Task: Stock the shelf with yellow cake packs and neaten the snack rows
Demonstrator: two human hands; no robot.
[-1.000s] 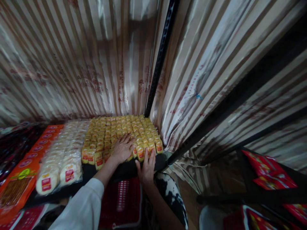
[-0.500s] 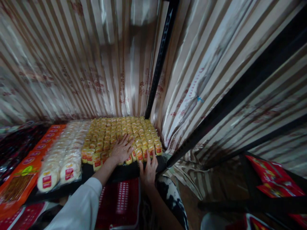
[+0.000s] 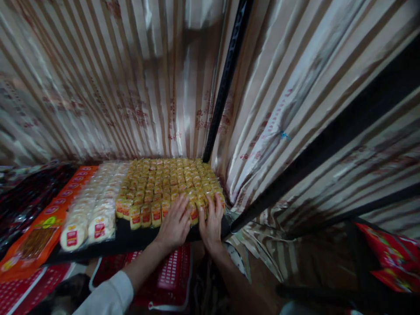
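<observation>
Many small yellow packets with red labels [image 3: 164, 181] stand packed in rows on a dark shelf [image 3: 131, 238], in its right corner. My left hand [image 3: 173, 225] rests against the front row, fingers stretched flat over the packets. My right hand [image 3: 211, 221] lies beside it at the front right corner, fingers spread and pressed on the packets there. Neither hand grips a packet. A white sleeve [image 3: 108, 297] covers my left forearm.
Left of the yellow packets lie rows of round white packaged cakes [image 3: 90, 214], then orange snack bags [image 3: 36, 232] and dark packets. A black upright post [image 3: 226, 78] stands at the shelf's back corner against striped sheeting. A red basket [image 3: 167, 275] sits below. Red bags [image 3: 393, 253] lie lower right.
Both hands have slid toward the shelf's front edge and closer together. The left hand moved right, from on top of the packets to the front row. The view shifted slightly.
</observation>
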